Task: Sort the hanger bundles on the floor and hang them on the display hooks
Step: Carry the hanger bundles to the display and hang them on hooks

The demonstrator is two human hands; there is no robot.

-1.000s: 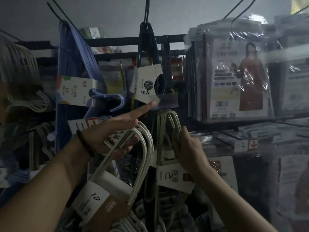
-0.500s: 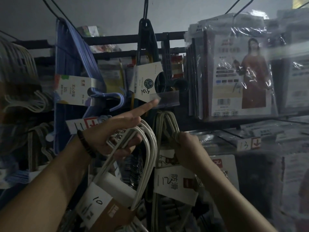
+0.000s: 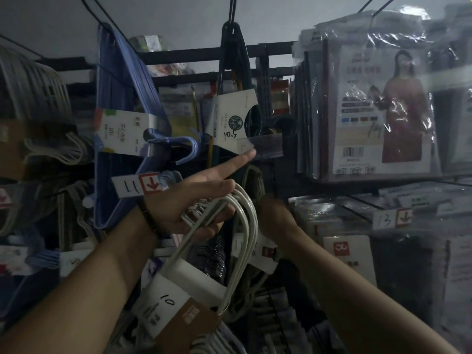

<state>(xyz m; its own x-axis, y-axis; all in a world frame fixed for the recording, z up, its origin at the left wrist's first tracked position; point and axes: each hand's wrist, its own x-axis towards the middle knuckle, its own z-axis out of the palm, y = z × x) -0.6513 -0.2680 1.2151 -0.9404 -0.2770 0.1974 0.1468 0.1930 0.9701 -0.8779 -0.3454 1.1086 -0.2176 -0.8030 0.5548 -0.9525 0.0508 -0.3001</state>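
Gripped white bundle [image 3: 178, 279] by its hooks in left hand [image 3: 194, 203], index pointing up-right. Hung below the grip, long axis slanting down-left, before the rack [image 3: 204, 51]. Right hand [image 3: 277, 215] against olive bundle [image 3: 252, 180]; grip blurred, cannot tell.

The left hand [image 3: 194, 203] is reaching up from the lower left on a bare forearm. Its index finger [image 3: 237, 164] is pointing straight out, up and to the right, while the other fingers are curling round a white hanger bundle [image 3: 163, 290] in a firm grip. The right hand [image 3: 277, 215] is stretching in from the lower right, its back facing the camera. It is blurred and its fingers are hidden.
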